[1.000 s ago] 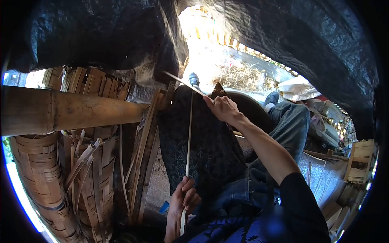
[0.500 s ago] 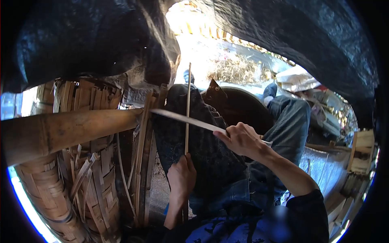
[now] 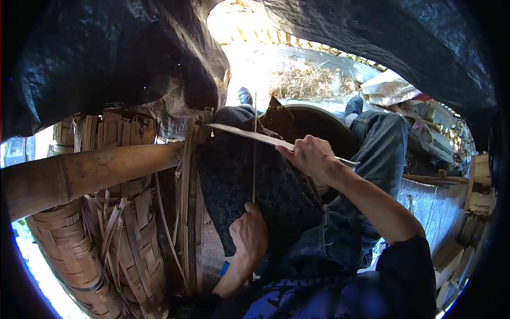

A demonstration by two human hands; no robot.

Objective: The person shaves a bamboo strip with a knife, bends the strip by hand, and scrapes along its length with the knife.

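My left hand (image 3: 249,231) is closed around the lower part of a thin bamboo strip (image 3: 254,183), which stands nearly straight up in view and shows its narrow edge. A long-bladed knife (image 3: 245,133) is in my right hand (image 3: 312,155), fingers wrapped round it near the middle. Its pale blade points left and crosses the strip's upper part; whether it cuts in, I cannot tell. Beneath both lies a dark patterned cloth (image 3: 226,173) over my left thigh. The handle end juts out to the right, past my wrist.
A thick bamboo pole (image 3: 95,171) reaches in from the left, above woven bamboo rolls (image 3: 66,239). Upright slats (image 3: 186,212) stand beside my left leg. Between my knees is a dark round container (image 3: 319,130). Black sheeting (image 3: 382,42) hangs overhead; shavings (image 3: 313,80) lie beyond.
The knife has moved farther from me, toward the strip's far end. My left hand has shifted slightly right and turned, and the strip now shows a thinner edge.
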